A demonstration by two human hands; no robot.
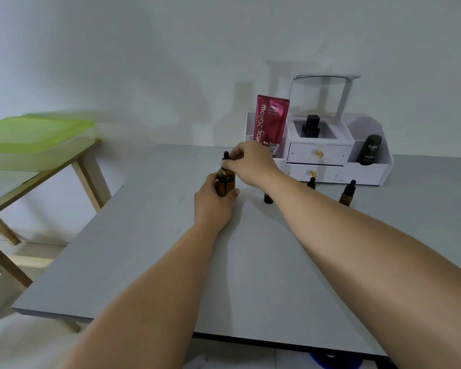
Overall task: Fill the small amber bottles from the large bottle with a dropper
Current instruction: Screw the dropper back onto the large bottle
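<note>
The large amber bottle (226, 183) stands upright on the grey table (171, 262), a little past its middle. My left hand (212, 205) wraps around the bottle's body from the near side. My right hand (250, 162) comes in from the right and pinches the black dropper cap (226, 155) on the bottle's neck; only the rubber bulb shows above my fingers. Three small amber bottles stand to the right: one (268, 197) partly hidden behind my right forearm, one (311, 183) near the drawers, one (347, 194) furthest right, the last two with black dropper caps.
A white cosmetics organiser (330, 158) with two drawers stands at the table's back right, holding a pink pouch (271, 121), a black bottle (311, 126) and a dark tube (370, 150). A wooden side table (51, 171) with a green-lidded box (32, 139) stands left.
</note>
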